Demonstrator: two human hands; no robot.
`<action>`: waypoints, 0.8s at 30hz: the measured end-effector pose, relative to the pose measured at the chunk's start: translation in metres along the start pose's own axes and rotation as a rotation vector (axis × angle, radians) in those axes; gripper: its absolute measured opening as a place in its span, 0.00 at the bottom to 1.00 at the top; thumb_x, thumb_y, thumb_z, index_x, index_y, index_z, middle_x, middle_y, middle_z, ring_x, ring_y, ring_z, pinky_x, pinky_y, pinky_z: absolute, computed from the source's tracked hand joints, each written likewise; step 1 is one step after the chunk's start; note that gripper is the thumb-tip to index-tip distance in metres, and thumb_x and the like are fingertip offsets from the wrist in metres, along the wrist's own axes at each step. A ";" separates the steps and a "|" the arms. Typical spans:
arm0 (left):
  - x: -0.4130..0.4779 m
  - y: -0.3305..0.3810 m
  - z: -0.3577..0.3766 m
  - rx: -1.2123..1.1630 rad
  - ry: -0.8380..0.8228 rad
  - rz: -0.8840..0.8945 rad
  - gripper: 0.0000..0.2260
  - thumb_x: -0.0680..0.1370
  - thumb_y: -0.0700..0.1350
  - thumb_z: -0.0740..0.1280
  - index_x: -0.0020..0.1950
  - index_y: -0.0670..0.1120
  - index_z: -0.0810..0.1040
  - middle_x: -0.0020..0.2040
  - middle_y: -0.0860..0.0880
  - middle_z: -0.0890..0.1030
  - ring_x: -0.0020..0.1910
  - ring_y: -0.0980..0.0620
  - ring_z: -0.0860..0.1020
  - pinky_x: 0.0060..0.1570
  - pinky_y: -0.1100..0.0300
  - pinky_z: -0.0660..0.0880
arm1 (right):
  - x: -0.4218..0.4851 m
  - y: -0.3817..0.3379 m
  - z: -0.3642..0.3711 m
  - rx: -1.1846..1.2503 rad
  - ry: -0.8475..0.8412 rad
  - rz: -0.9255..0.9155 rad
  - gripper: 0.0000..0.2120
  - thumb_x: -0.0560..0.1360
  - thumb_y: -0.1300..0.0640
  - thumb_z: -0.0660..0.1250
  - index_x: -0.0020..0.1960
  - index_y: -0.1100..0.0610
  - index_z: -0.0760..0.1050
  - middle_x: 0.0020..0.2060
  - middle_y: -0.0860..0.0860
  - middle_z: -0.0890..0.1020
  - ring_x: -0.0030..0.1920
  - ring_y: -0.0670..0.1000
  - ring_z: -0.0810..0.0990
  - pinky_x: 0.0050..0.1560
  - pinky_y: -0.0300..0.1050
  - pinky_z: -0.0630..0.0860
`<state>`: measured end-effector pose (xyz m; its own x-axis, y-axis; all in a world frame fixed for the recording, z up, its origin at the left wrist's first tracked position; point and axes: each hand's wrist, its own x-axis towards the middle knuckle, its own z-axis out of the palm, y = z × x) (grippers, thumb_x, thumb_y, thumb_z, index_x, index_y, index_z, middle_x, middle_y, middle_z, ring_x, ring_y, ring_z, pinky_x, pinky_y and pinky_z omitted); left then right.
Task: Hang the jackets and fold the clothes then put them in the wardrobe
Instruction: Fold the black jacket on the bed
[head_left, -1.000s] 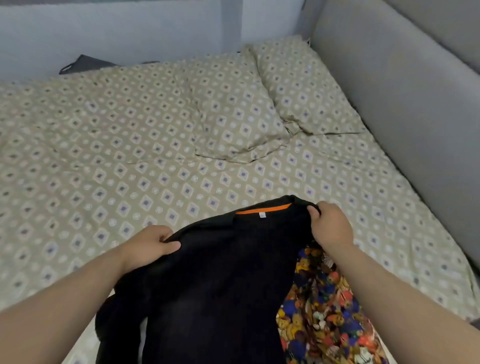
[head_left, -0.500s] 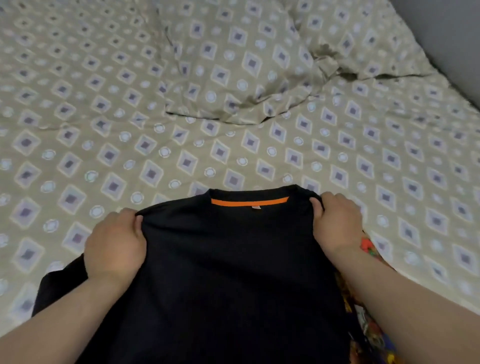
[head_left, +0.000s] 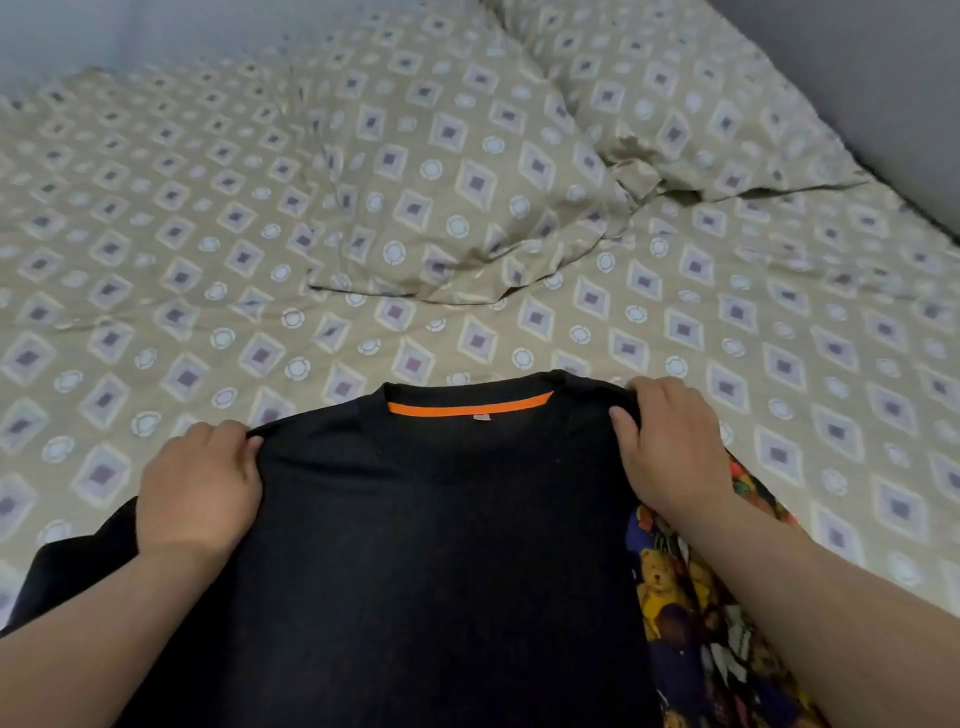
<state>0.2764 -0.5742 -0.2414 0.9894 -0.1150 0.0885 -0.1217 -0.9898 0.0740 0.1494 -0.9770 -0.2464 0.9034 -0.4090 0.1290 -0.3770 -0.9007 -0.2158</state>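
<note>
Pinching the black shirt (head_left: 441, 545) by both shoulders, about to spread it for folding.

Our left hand (head_left: 200, 488) and right hand (head_left: 670, 447) each curl fingers round a shoulder edge, thumbs on top, the orange neck band (head_left: 470, 404) between them and the shirt's body running down toward us. We judge the cloth soft, light and limp: it will sag and crease wherever unsupported, so the shoulders are the place to hold it spread. Beneath our right wrist lies a teddy-bear print garment (head_left: 691, 597). Beyond the hands stretches the patterned bed sheet (head_left: 208, 260), soft and rumpled, with pillows (head_left: 467, 182) farther out and a grey padded headboard (head_left: 857, 62) to the right.
</note>
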 end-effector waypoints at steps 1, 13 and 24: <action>-0.001 0.003 -0.001 0.032 0.014 0.010 0.10 0.81 0.41 0.64 0.43 0.37 0.76 0.37 0.37 0.74 0.36 0.37 0.72 0.35 0.47 0.68 | -0.014 0.007 -0.005 0.001 -0.035 -0.005 0.18 0.80 0.51 0.63 0.65 0.60 0.73 0.55 0.57 0.78 0.53 0.61 0.76 0.55 0.57 0.73; -0.140 0.179 -0.020 -0.310 -0.192 0.528 0.26 0.79 0.52 0.57 0.72 0.40 0.72 0.75 0.41 0.68 0.75 0.40 0.64 0.74 0.45 0.59 | -0.249 0.138 -0.126 0.270 -0.388 0.689 0.06 0.80 0.55 0.66 0.54 0.53 0.81 0.53 0.57 0.83 0.53 0.57 0.79 0.56 0.49 0.72; -0.171 0.330 0.015 -0.214 -0.305 0.599 0.41 0.75 0.70 0.49 0.82 0.49 0.46 0.82 0.48 0.44 0.80 0.52 0.42 0.77 0.55 0.40 | -0.265 0.224 -0.154 0.296 -0.766 0.840 0.12 0.84 0.53 0.57 0.61 0.55 0.76 0.62 0.57 0.80 0.63 0.54 0.78 0.58 0.40 0.71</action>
<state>0.0686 -0.8826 -0.2471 0.7215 -0.6844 -0.1051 -0.6343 -0.7141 0.2961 -0.2057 -1.0925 -0.1800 0.3184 -0.5734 -0.7549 -0.9422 -0.2792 -0.1852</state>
